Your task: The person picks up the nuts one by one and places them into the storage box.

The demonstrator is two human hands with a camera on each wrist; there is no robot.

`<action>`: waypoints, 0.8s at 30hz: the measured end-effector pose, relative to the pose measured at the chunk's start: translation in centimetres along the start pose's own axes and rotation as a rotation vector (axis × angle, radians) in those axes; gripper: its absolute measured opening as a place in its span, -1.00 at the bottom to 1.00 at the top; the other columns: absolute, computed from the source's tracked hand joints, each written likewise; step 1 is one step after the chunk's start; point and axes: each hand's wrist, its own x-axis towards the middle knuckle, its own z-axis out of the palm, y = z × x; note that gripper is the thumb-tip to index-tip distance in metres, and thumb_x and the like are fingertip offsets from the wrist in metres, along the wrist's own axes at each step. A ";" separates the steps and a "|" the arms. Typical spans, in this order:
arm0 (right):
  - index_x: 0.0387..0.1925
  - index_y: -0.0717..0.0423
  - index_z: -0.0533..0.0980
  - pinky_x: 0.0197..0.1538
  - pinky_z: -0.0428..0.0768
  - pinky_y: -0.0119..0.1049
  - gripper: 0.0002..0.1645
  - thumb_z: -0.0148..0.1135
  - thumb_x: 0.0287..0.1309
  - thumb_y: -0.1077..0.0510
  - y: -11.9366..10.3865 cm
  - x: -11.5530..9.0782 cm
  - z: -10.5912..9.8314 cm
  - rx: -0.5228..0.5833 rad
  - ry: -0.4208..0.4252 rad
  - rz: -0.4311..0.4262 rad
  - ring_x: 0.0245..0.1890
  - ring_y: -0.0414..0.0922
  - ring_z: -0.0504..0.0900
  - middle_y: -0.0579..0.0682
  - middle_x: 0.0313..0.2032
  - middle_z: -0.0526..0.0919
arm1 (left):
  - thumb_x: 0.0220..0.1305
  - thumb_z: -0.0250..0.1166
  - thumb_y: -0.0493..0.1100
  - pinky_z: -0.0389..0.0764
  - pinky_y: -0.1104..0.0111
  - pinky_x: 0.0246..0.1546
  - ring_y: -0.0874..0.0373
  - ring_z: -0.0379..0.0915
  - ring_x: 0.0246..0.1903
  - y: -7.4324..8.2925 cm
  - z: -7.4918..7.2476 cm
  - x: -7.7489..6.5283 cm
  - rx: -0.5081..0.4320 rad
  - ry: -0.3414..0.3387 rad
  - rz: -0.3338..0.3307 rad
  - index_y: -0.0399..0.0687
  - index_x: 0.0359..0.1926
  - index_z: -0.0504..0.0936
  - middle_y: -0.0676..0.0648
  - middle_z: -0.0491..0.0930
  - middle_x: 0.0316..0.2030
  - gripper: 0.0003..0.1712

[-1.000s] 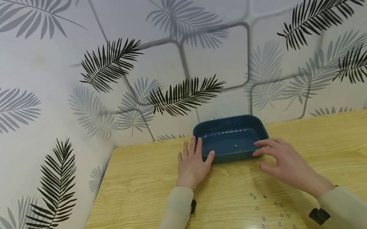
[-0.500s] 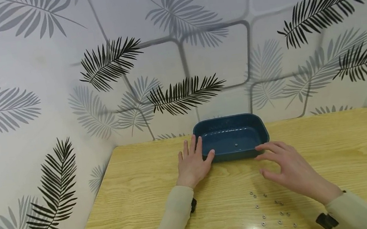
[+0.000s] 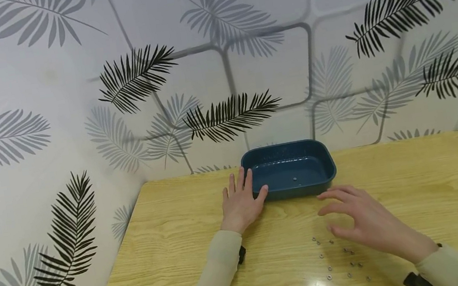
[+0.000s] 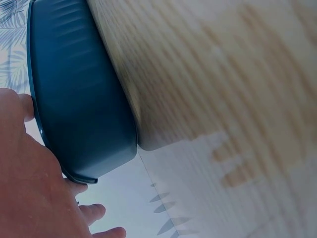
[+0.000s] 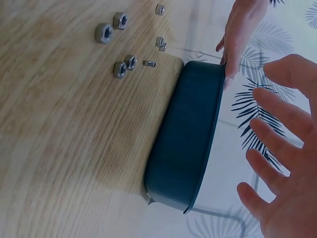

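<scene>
A dark blue rectangular tray (image 3: 293, 192) stands near the table's back edge with one small nut (image 3: 294, 179) lying inside. My left hand (image 3: 242, 205) rests on the tray's left front corner, fingers straight and spread, thumb at the front rim. In the left wrist view the hand (image 4: 34, 183) lies along the rim of the tray (image 4: 81, 89). My right hand (image 3: 364, 217) hovers in front of the tray's right corner, holding nothing, its fingers apart and loosely bent. Several metal hex nuts (image 5: 120, 21) are scattered on the table, below and left of that hand in the head view.
The pale wooden table (image 3: 173, 248) extends to both sides of the tray. Behind it rises a wall (image 3: 272, 73) with a feather pattern, close to the tray's back side. Both forearms reach in over the front of the table.
My right hand has drawn back from the tray's right front rim toward the nuts and me. The left hand stays on the tray's corner, and the head view has tilted up slightly.
</scene>
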 end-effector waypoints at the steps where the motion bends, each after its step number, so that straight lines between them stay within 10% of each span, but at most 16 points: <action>1: -0.12 -0.24 0.67 0.13 0.37 0.18 -0.69 0.48 0.04 0.06 0.0 -0.1 0.0 0.001 -0.010 0.000 0.19 -0.01 0.41 -0.12 0.16 0.54 | 0.44 -0.23 0.43 -0.15 -0.12 0.41 -0.04 -0.47 0.51 0.0 0.0 0.0 -0.001 0.002 0.001 0.13 0.59 -0.11 -0.02 -0.26 0.56 -0.12; 24: -0.21 -0.29 0.69 0.11 0.43 0.12 -0.75 0.48 0.02 0.03 -1.6 -2.0 0.8 -0.018 -0.111 -0.063 0.16 -0.09 0.43 -0.26 0.11 0.55 | 0.46 -0.21 0.40 -0.12 -0.13 0.41 -0.07 -0.41 0.51 0.4 -0.4 -0.3 0.010 0.005 -0.001 0.11 0.59 -0.08 -0.04 -0.22 0.56 -0.13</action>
